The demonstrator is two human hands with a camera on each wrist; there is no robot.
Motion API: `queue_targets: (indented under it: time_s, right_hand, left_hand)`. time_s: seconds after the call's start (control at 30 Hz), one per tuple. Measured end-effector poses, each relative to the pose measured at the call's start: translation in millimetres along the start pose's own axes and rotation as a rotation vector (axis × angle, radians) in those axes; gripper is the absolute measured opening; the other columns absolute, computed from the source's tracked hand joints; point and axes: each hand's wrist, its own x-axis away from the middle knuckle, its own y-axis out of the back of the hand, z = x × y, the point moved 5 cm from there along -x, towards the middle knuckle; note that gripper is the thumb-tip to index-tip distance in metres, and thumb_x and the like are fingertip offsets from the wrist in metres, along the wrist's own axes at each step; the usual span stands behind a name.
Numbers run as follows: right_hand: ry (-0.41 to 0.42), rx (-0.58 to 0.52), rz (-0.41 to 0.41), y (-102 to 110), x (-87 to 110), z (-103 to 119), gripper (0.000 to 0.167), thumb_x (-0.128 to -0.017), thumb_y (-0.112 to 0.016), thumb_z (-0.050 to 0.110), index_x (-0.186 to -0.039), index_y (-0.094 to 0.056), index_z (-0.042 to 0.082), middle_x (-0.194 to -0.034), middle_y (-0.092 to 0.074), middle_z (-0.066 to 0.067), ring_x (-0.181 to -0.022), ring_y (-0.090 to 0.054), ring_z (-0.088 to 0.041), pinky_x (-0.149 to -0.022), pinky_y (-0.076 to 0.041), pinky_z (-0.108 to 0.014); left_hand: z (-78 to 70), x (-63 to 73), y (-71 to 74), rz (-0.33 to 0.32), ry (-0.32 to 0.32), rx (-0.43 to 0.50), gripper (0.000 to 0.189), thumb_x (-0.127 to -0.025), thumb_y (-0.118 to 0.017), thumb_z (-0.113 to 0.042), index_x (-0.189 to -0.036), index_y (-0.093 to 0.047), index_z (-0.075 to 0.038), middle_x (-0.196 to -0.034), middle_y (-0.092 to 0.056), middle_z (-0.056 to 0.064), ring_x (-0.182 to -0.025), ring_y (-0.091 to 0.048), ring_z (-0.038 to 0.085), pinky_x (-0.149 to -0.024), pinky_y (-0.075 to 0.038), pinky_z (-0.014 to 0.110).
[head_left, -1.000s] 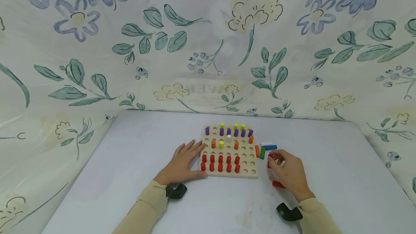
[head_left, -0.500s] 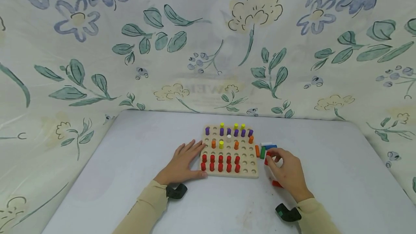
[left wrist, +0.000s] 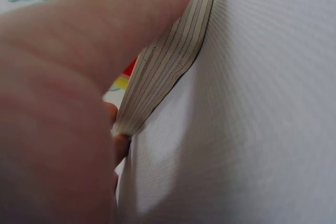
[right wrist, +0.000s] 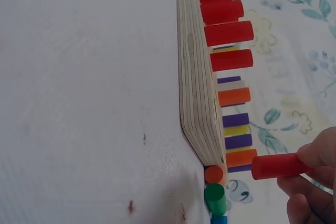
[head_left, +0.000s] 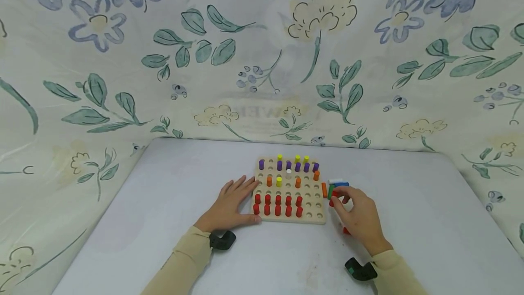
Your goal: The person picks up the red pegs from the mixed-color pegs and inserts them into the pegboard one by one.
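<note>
My right hand [head_left: 359, 217] pinches a red peg [right wrist: 277, 166] between thumb and fingertips, just off the right side of a pale wooden pegboard [head_left: 314, 221]. In the right wrist view the held peg lies sideways. My left hand [head_left: 229, 205] rests against the board's left side, fingers straight along the edge and thumb at the near left corner. Two rows of red pegs [head_left: 278, 211] stand upright in the near part of the board. Farther back stand orange, yellow, white and purple pegs [head_left: 298, 166].
Loose pegs lie right of the board: an orange peg [head_left: 324, 190], a green peg [head_left: 330, 189], a blue peg [head_left: 344, 185] and a white peg [head_left: 335, 180]. Another red peg [head_left: 345, 231] shows partly beneath my right hand. A flowered curtain [head_left: 262, 81] hangs behind the white table [head_left: 184, 163].
My right hand has moved slightly left toward the board, carrying the red peg with it. My left hand has stayed in place at the board's edge.
</note>
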Motion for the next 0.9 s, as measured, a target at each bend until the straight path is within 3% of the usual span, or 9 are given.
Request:
queue_targets:
  time_s: [0.27, 0.57, 0.9]
  right_hand:
    - [0.04, 0.0, -0.014, -3.7, 0.0, 2.9, 0.016, -0.088, -0.076, 0.008, -0.104, -0.073, 0.005, -0.082, -0.063, -0.002, -0.069, -0.051, -0.013, -0.055, -0.04, -0.025]
    - [0.117, 0.026, -0.003, -12.8, -1.3, 16.0, 0.019, -0.086, -0.078, 0.007, -0.104, -0.072, 0.004, -0.086, -0.067, 0.0, -0.077, -0.053, -0.012, -0.06, -0.044, -0.026]
    - [0.085, 0.049, 0.054, -24.7, -3.5, 21.5, 0.021, -0.087, -0.078, 0.008, -0.107, -0.072, 0.005, -0.087, -0.065, 0.0, -0.078, -0.055, -0.015, -0.063, -0.046, -0.028]
  left_hand:
    - [0.4, 0.1, -0.5, 0.01, 0.007, 0.0, 0.1, -0.081, -0.071, -0.063, -0.159, -0.033, -0.014, -0.165, -0.028, 0.006, -0.154, -0.012, 0.031, -0.123, -0.004, 0.056]
    - [1.7, 0.3, -1.7, 0.008, 0.002, -0.001, 0.1, -0.081, -0.071, -0.063, -0.159, -0.032, -0.014, -0.165, -0.028, 0.006, -0.154, -0.012, 0.031, -0.123, -0.004, 0.056]
    - [1.4, 0.0, -1.2, 0.013, 0.012, -0.013, 0.1, -0.081, -0.07, -0.065, -0.159, -0.032, -0.015, -0.165, -0.028, 0.005, -0.154, -0.012, 0.03, -0.123, -0.003, 0.056]
